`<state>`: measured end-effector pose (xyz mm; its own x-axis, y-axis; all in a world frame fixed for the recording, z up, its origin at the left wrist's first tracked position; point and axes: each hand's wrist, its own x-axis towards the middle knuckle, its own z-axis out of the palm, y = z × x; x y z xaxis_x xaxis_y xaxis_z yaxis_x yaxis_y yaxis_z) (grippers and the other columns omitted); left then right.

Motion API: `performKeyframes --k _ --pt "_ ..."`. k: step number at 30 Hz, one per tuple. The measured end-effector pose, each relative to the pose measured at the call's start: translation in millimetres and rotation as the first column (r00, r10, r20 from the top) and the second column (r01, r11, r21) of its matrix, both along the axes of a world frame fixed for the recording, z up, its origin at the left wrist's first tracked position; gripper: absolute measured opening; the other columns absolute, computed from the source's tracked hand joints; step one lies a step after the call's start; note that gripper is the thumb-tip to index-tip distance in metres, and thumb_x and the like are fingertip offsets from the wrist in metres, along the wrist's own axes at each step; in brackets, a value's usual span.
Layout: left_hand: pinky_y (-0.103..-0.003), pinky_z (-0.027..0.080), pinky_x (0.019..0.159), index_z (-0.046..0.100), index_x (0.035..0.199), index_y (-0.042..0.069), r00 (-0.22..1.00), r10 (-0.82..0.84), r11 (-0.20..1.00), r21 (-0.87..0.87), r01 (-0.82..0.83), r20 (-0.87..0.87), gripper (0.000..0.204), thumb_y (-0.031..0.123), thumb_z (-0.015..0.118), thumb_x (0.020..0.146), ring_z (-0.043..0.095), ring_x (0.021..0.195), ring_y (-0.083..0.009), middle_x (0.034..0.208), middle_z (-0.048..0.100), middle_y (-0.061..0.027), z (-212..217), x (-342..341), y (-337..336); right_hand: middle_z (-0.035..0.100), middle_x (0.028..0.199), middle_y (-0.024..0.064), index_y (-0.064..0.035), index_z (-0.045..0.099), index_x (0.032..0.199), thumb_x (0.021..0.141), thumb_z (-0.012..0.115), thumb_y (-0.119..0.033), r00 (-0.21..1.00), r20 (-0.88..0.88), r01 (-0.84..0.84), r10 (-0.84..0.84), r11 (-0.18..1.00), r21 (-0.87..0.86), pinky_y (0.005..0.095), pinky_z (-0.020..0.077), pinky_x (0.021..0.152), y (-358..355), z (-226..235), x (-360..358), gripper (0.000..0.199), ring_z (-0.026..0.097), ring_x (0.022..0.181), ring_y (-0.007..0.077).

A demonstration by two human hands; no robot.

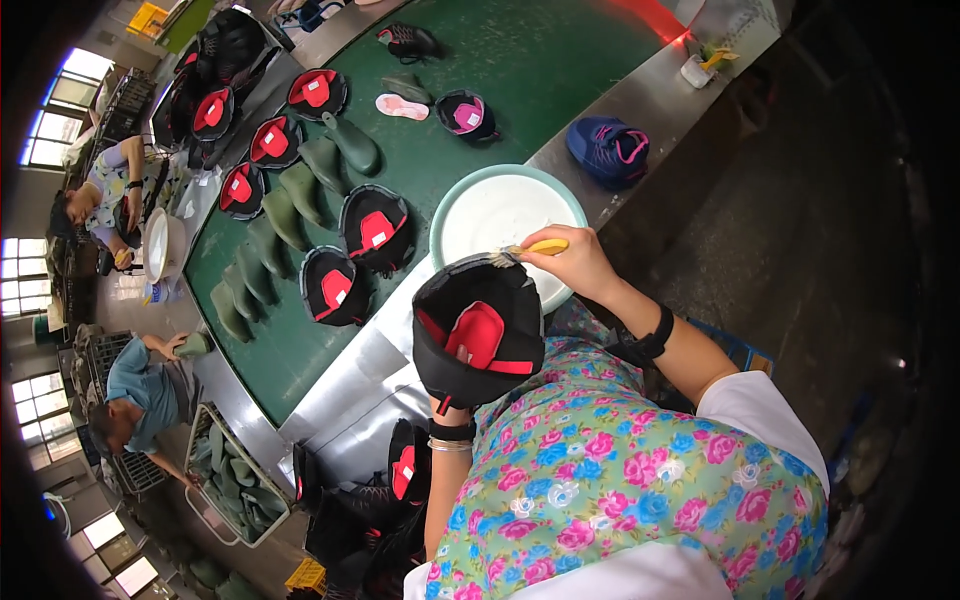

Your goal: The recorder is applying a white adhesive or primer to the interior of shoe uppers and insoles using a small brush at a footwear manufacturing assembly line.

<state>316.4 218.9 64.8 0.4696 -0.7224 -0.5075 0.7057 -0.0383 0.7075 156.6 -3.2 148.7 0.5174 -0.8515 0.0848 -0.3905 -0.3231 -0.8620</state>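
My right hand (pixel 578 264) pinches a brush by its yellow handle (pixel 548 246). The brush's bristles (pixel 503 258) touch the grey rim of a black shoe upper (pixel 435 345) with a red tongue and lining. From below, my left hand (pixel 452 411) bears this upper, its fingers hidden behind it. Just beyond the brush stands a pale green basin (pixel 437 232) of thick white liquid (pixel 500 212), partly covered by the upper and my right hand. Two similar black uppers, a farther one (pixel 377 228) and a nearer one (pixel 335 286), stand left of the basin, openings up.
The green belt (pixel 262 345) carries several green shoe lasts (pixel 297 196), more uppers and a pink insole (pixel 402 106). A blue shoe (pixel 607 152) stands on the metal edge right of the basin. Across the belt, two people handle other pieces; a crate (pixel 206 522) holds lasts.
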Motion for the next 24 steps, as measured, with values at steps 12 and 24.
performKeyframes --k 12,24 --pt "-0.030 0.051 0.075 0.055 0.111 0.002 0.934 0.055 0.993 0.078 -0.088 0.354 0.031 0.014 0.064 0.084 0.060 0.085 -0.0163 0.100 0.060 -0.0070 26 20 -11 0.063 0.060 0.0079 -0.0010 0.063 0.071 0.077 0.072 -0.017 1.000 -0.013 0.006 -0.005 1.000 0.028 0.0255 0.0468 0.052 42 19 3 0.019 0.061 0.053 0.0124" --pt "-0.031 0.055 0.067 0.057 0.100 0.003 0.965 0.225 0.968 -0.146 -0.204 0.137 0.013 0.002 0.057 0.087 0.060 0.074 -0.0137 0.086 0.060 -0.0048 36 40 -9 0.063 0.074 0.0011 -0.0022 0.066 0.078 0.074 0.073 -0.014 0.933 0.219 -0.358 0.285 0.799 0.483 0.0231 0.0457 0.068 41 74 -9 0.014 0.057 0.072 0.0076"
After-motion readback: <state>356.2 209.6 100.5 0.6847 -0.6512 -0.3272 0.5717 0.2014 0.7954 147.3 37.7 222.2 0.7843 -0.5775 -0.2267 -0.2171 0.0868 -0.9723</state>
